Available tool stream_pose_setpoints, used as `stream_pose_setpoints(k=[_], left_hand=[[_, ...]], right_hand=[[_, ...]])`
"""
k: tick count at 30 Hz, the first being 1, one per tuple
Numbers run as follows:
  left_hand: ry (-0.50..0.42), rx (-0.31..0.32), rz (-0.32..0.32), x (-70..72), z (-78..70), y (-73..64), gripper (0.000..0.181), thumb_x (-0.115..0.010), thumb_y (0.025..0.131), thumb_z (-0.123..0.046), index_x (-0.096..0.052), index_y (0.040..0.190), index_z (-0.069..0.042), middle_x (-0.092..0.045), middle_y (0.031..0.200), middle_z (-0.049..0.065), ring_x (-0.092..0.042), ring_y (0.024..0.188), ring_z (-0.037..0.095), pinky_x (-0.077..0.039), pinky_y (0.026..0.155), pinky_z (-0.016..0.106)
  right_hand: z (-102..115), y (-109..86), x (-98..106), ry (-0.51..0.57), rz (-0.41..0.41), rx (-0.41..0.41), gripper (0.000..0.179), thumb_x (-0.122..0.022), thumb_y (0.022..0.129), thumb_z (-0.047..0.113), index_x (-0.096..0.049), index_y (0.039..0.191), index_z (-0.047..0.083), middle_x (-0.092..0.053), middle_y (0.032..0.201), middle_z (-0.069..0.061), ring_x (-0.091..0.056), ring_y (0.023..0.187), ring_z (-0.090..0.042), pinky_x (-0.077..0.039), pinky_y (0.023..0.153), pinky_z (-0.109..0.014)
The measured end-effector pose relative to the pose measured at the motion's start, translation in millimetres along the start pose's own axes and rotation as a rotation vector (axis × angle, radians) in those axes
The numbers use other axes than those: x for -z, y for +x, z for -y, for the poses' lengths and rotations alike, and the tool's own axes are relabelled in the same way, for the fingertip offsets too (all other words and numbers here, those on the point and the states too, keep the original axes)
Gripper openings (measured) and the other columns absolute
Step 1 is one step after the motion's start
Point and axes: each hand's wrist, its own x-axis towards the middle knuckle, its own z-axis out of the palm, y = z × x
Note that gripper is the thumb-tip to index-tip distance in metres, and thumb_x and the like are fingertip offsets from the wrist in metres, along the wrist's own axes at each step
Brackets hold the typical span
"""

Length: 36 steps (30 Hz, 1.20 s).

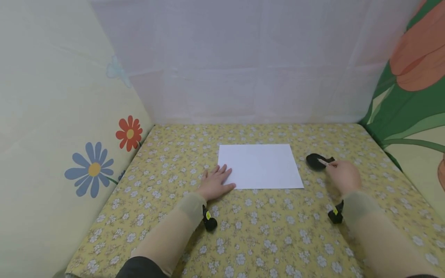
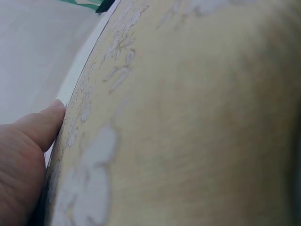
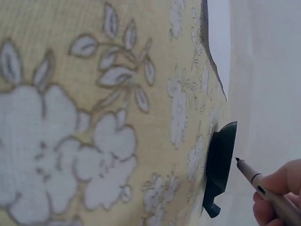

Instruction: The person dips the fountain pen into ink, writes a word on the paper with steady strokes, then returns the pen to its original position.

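Observation:
A white sheet of paper (image 1: 260, 166) lies flat on the flowered tablecloth. My left hand (image 1: 215, 183) rests with spread fingers on its near left corner; in the left wrist view the thumb (image 2: 47, 123) touches the paper's edge. To the right of the sheet, my right hand (image 1: 344, 177) pinches a slim, light-barrelled pen (image 3: 265, 188) with a dark pointed tip. Under that tip sits a small black dish (image 3: 221, 157) with a short handle-like tab. The right wrist view shows the tip just above the dish's rim, apart from it. What the dish holds is hidden.
Yellow cloth with white flowers (image 1: 257, 231) covers the table. A plain white sheet (image 1: 243, 61) hangs behind its far edge. Flower-printed panels stand on the left (image 1: 52, 116) and right (image 1: 417, 127). A small black camera (image 1: 210, 222) is strapped to each wrist.

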Motion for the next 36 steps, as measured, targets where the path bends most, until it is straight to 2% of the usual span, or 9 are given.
stream_pose_setpoints(k=[3,6,8,11,13,15,22,30,36], left_hand=[[0.001,0.001,0.001,0.2,-0.2,0.7,0.073,-0.042,0.094,-0.063,-0.022,0.154,-0.026,-0.008,0.160,-0.003,-0.002,0.147,0.022,0.006,0.113,0.058],[0.002,0.002,0.001,0.5,-0.5,0.9,0.074,-0.042,0.094,-0.063,-0.022,0.154,-0.025,-0.009,0.160,-0.003,-0.002,0.147,0.022,0.006,0.113,0.058],[0.006,0.002,0.000,0.7,-0.6,0.7,0.074,-0.042,0.094,-0.064,-0.023,0.154,-0.025,-0.009,0.160,-0.003,-0.002,0.147,0.022,0.006,0.113,0.058],[0.007,0.004,0.001,0.8,-0.9,0.2,0.074,-0.042,0.094,-0.064,-0.023,0.154,-0.025,-0.009,0.160,-0.003,-0.002,0.147,0.022,0.006,0.113,0.058],[0.004,0.004,0.001,0.7,-0.8,0.3,0.074,-0.042,0.094,-0.064,-0.022,0.154,-0.026,-0.008,0.160,-0.004,-0.002,0.147,0.022,0.006,0.113,0.058],[-0.002,0.002,0.000,0.3,-0.5,0.5,0.074,-0.042,0.094,-0.064,-0.022,0.154,-0.026,-0.009,0.160,-0.004,-0.002,0.147,0.022,0.006,0.113,0.058],[-0.014,-0.020,-0.017,-1.8,2.0,0.8,0.073,-0.042,0.095,-0.062,-0.022,0.155,-0.025,-0.009,0.161,-0.002,-0.002,0.147,0.024,0.007,0.112,0.058],[-0.001,-0.014,-0.010,1.3,-0.5,-1.8,0.073,-0.042,0.095,-0.062,-0.022,0.155,-0.025,-0.009,0.161,-0.003,-0.003,0.147,0.023,0.006,0.113,0.058],[-0.021,-0.019,-0.018,-2.0,2.1,0.6,0.073,-0.043,0.095,-0.061,-0.023,0.154,-0.025,-0.009,0.161,-0.002,-0.002,0.147,0.023,0.007,0.112,0.059]], right_hand=[[3.5,1.9,2.3,-0.038,0.026,-0.007,0.048,-0.043,0.100,0.026,-0.054,0.128,-0.010,-0.056,0.121,-0.033,-0.050,0.054,-0.021,-0.042,0.051,-0.038],[5.5,3.6,5.0,-0.082,0.039,0.006,0.047,-0.043,0.100,0.027,-0.056,0.125,-0.010,-0.054,0.124,-0.034,-0.055,0.064,-0.023,-0.044,0.059,-0.039],[5.9,4.8,6.3,-0.098,0.039,0.019,0.045,-0.042,0.098,0.026,-0.060,0.118,-0.010,-0.059,0.114,-0.032,-0.054,0.062,-0.023,-0.043,0.058,-0.039],[6.3,6.1,7.6,-0.111,0.048,0.035,0.040,-0.041,0.096,0.023,-0.067,0.100,-0.007,-0.065,0.086,-0.022,-0.046,0.052,-0.020,-0.039,0.049,-0.035],[6.3,7.4,8.3,-0.116,0.058,0.035,0.038,-0.040,0.095,0.022,-0.067,0.087,-0.004,-0.061,0.068,-0.012,-0.040,0.047,-0.018,-0.035,0.045,-0.033],[6.5,9.0,9.1,-0.133,0.065,0.038,0.036,-0.042,0.095,0.021,-0.067,0.083,-0.003,-0.058,0.063,-0.009,-0.039,0.047,-0.018,-0.034,0.044,-0.032],[6.9,16.3,12.0,-0.177,0.090,0.034,0.038,-0.050,0.097,0.024,-0.066,0.103,-0.010,-0.066,0.093,-0.025,-0.057,0.066,-0.026,-0.042,0.054,-0.037],[8.0,19.8,11.4,-0.188,0.108,0.019,0.035,-0.052,0.096,0.021,-0.067,0.103,-0.010,-0.064,0.105,-0.030,-0.062,0.079,-0.035,-0.048,0.060,-0.044],[7.1,21.7,12.0,-0.202,0.112,0.031,0.033,-0.052,0.096,0.020,-0.070,0.095,-0.008,-0.065,0.100,-0.029,-0.062,0.074,-0.034,-0.048,0.060,-0.044]])
